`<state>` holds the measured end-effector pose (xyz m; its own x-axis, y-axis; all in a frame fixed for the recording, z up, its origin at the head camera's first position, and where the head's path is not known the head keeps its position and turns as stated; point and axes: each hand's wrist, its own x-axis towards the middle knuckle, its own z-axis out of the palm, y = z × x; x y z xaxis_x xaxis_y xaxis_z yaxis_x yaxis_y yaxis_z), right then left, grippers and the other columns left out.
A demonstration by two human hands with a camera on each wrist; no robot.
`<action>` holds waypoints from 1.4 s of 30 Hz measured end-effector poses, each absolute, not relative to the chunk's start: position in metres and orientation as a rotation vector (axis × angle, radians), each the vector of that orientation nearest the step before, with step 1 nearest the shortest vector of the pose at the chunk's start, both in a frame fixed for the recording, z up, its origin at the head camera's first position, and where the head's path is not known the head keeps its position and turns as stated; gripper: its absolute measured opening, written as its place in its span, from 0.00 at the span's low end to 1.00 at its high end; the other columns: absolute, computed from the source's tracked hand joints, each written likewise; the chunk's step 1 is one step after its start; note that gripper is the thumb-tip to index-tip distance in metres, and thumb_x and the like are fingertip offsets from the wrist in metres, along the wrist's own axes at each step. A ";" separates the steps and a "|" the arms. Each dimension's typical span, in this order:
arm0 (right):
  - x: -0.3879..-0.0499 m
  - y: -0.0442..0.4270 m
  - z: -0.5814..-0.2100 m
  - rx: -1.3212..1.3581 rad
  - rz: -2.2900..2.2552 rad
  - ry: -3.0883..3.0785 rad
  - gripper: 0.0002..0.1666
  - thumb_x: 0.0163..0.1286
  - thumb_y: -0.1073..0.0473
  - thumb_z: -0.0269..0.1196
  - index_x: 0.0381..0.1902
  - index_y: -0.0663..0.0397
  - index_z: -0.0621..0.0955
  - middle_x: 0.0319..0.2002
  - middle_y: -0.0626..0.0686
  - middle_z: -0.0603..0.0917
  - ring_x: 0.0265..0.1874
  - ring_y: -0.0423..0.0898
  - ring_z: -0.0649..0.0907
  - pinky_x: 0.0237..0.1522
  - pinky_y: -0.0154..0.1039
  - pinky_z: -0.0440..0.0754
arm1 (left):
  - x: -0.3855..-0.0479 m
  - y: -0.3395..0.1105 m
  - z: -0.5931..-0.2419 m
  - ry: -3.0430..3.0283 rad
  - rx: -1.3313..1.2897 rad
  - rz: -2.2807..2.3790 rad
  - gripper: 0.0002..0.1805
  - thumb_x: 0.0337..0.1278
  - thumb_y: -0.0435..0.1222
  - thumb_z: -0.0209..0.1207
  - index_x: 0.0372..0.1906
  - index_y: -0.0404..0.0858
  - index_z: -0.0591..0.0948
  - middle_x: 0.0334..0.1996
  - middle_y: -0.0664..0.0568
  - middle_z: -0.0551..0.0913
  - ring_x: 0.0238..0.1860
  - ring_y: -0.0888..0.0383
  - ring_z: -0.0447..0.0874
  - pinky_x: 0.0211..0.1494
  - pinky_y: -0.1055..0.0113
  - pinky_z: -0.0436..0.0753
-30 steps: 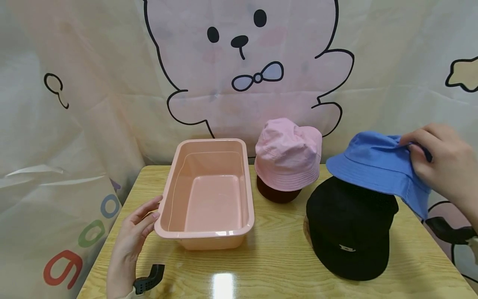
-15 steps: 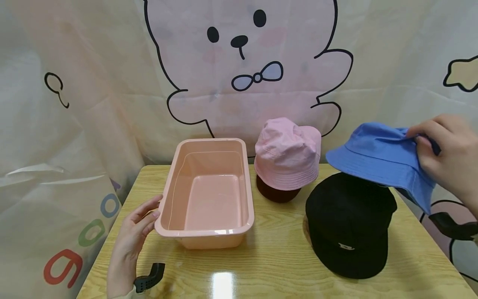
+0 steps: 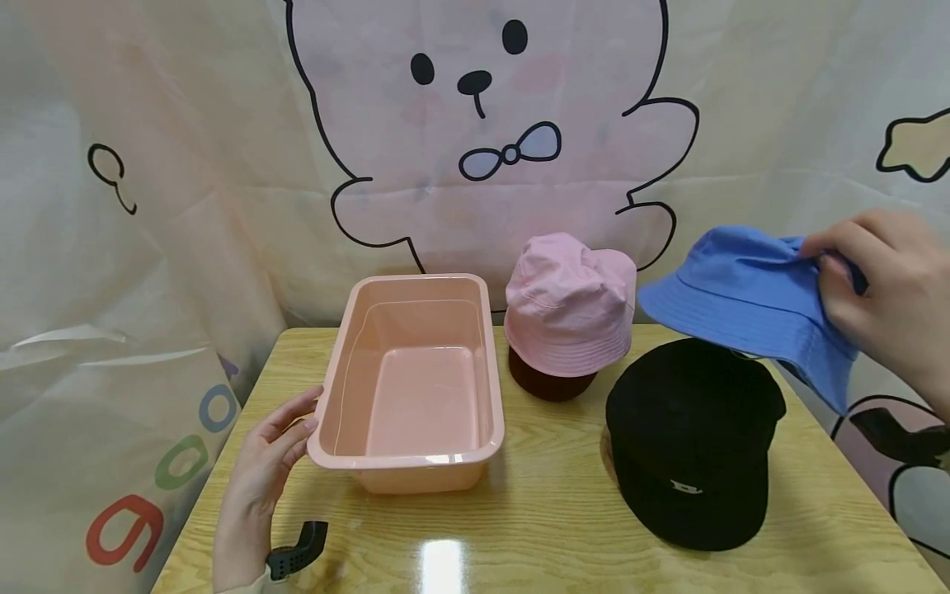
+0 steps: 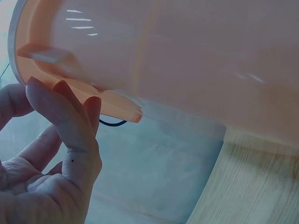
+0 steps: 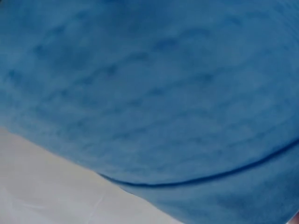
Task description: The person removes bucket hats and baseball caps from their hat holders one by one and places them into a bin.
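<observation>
My right hand (image 3: 894,285) pinches the crown of a blue bucket hat (image 3: 742,285), holding it in the air above a black cap (image 3: 686,445). The hat's stitched brim (image 5: 154,107) fills most of the right wrist view. At the left, my left hand (image 3: 260,470) holds the near left rim of a pink plastic basin (image 3: 426,396). In the left wrist view, the thumb and fingers of that hand (image 4: 70,126) meet at the basin's rim (image 4: 14,51). Nothing lies inside the basin.
A pink bucket hat (image 3: 567,305) sits over a dark brown item (image 3: 549,384), mostly hidden, behind the middle of the wooden table (image 3: 549,511). A tan edge (image 3: 609,454) peeks from beneath the black cap. A printed curtain (image 3: 223,165) hangs behind.
The blue bucket hat has risen in my right hand, up off the black cap, and lately shifted slightly left. My left hand and the basin have stayed in place.
</observation>
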<state>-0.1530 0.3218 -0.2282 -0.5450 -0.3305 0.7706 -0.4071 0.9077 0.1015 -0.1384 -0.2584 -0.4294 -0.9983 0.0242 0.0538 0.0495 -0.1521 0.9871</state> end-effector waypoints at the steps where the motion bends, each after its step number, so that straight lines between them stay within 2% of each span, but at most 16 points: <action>1: -0.153 0.320 -0.227 0.523 0.114 -2.191 0.09 0.62 0.73 0.51 0.36 0.74 0.78 0.36 0.70 0.75 0.35 0.63 0.70 0.38 0.41 0.60 | -0.138 -0.258 -0.429 -2.031 -0.092 -2.374 0.20 0.66 0.26 0.52 0.59 0.42 0.79 0.43 0.61 0.82 0.41 0.67 0.81 0.42 0.75 0.84; 4: -0.152 0.315 -0.224 0.522 0.126 -2.186 0.09 0.60 0.74 0.52 0.36 0.73 0.78 0.36 0.70 0.75 0.36 0.64 0.71 0.42 0.31 0.58 | -0.138 -0.259 -0.429 -2.030 -0.097 -2.378 0.20 0.66 0.26 0.51 0.59 0.42 0.79 0.43 0.61 0.82 0.40 0.67 0.81 0.42 0.75 0.84; 7: -0.151 0.310 -0.221 0.526 0.145 -2.178 0.09 0.59 0.74 0.52 0.36 0.73 0.78 0.37 0.70 0.75 0.37 0.64 0.71 0.45 0.25 0.52 | -0.138 -0.259 -0.429 -2.035 -0.098 -2.375 0.20 0.66 0.26 0.51 0.59 0.42 0.79 0.43 0.61 0.81 0.40 0.67 0.81 0.42 0.74 0.84; 12: -0.150 0.301 -0.215 0.552 0.105 -2.176 0.10 0.62 0.72 0.51 0.36 0.72 0.78 0.36 0.69 0.76 0.36 0.64 0.71 0.42 0.38 0.61 | -0.138 -0.259 -0.428 -2.047 -0.076 -2.367 0.20 0.66 0.27 0.52 0.60 0.42 0.78 0.43 0.61 0.81 0.41 0.67 0.81 0.42 0.75 0.84; 14: -0.151 0.298 -0.214 0.570 0.096 -2.171 0.10 0.62 0.72 0.50 0.35 0.71 0.79 0.35 0.68 0.76 0.35 0.63 0.71 0.39 0.43 0.61 | -0.137 -0.259 -0.428 -2.047 -0.077 -2.367 0.20 0.66 0.27 0.52 0.60 0.41 0.78 0.43 0.61 0.81 0.41 0.67 0.81 0.42 0.75 0.84; 17: -0.151 0.293 -0.211 0.605 0.098 -2.161 0.09 0.61 0.73 0.51 0.34 0.71 0.78 0.34 0.68 0.76 0.34 0.62 0.71 0.37 0.45 0.61 | -0.137 -0.259 -0.428 -2.042 -0.085 -2.370 0.20 0.66 0.27 0.52 0.61 0.40 0.78 0.43 0.61 0.81 0.41 0.67 0.81 0.42 0.75 0.84; 21: -0.151 0.287 -0.208 0.643 0.094 -2.157 0.08 0.59 0.75 0.52 0.34 0.72 0.78 0.34 0.68 0.76 0.34 0.62 0.70 0.37 0.46 0.61 | -0.137 -0.259 -0.428 -2.030 -0.101 -2.380 0.20 0.66 0.27 0.52 0.60 0.40 0.78 0.43 0.61 0.81 0.42 0.67 0.81 0.43 0.75 0.84; 26: -0.151 0.278 -0.204 0.664 0.090 -2.175 0.08 0.60 0.74 0.53 0.35 0.72 0.78 0.36 0.69 0.76 0.36 0.63 0.71 0.42 0.39 0.62 | -0.137 -0.258 -0.427 -2.032 -0.105 -2.376 0.20 0.66 0.27 0.52 0.60 0.40 0.78 0.44 0.60 0.81 0.41 0.67 0.81 0.43 0.75 0.84; 31: -0.154 0.268 -0.202 0.716 0.121 -2.135 0.08 0.58 0.74 0.53 0.34 0.71 0.78 0.34 0.68 0.77 0.35 0.63 0.71 0.39 0.45 0.63 | -0.137 -0.258 -0.426 -2.038 -0.097 -2.371 0.20 0.66 0.27 0.52 0.60 0.40 0.78 0.44 0.61 0.81 0.41 0.67 0.81 0.43 0.75 0.83; 35: -0.157 0.260 -0.200 0.764 0.134 -2.110 0.09 0.61 0.70 0.51 0.33 0.71 0.79 0.32 0.68 0.77 0.33 0.63 0.72 0.37 0.47 0.64 | -0.137 -0.258 -0.427 -2.033 -0.103 -2.375 0.20 0.66 0.27 0.52 0.61 0.39 0.77 0.44 0.61 0.81 0.41 0.67 0.82 0.43 0.75 0.84; 42: -0.157 0.248 -0.194 0.833 0.137 -2.088 0.18 0.67 0.63 0.46 0.34 0.72 0.79 0.32 0.67 0.77 0.33 0.61 0.72 0.35 0.44 0.63 | -0.138 -0.258 -0.428 -2.054 -0.078 -2.354 0.20 0.66 0.28 0.53 0.62 0.38 0.77 0.44 0.61 0.81 0.42 0.67 0.81 0.44 0.75 0.83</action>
<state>-0.1567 0.2485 -0.1937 -0.4072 -0.5117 0.7565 -0.6060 0.7711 0.1955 -0.1375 -0.2578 -0.4284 -0.9986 0.0201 0.0484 0.0452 -0.1359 0.9897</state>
